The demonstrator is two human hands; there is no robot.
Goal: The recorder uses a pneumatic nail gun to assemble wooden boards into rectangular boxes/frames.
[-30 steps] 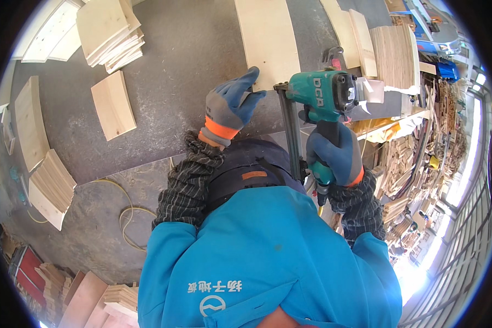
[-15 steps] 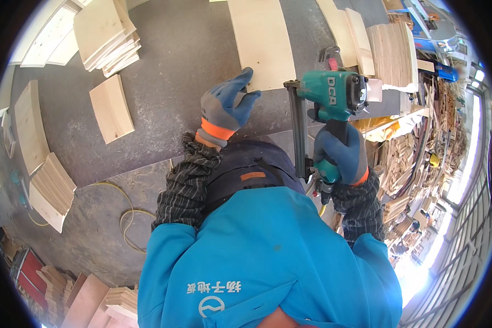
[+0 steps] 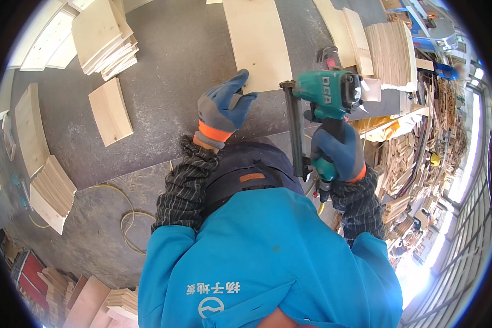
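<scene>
My right hand (image 3: 341, 148), in a blue and grey glove, is wrapped round the handle of a teal pneumatic nail gun (image 3: 325, 90). Its long dark magazine points down toward my body on the left side. My left hand (image 3: 222, 106), gloved with an orange cuff, is at the near left corner of a long pale wooden board (image 3: 259, 44). Thumb and fingers are spread there, close to or touching the board's edge; contact is hard to tell. The nail gun's nose is just right of the board's near end.
A dark worktable (image 3: 175, 60) carries a small loose board (image 3: 110, 111), a stack of boards (image 3: 101, 38) at far left and a tall stack (image 3: 388, 54) at right. Another stack (image 3: 53, 188) stands left. A yellow hose (image 3: 127, 218) lies coiled on the floor. Wood pieces (image 3: 399, 153) are heaped right.
The view has shifted slightly, moving the boards and both hands a little left in the picture. My left hand remains by the board's corner, and my right keeps its grip on the nail gun.
</scene>
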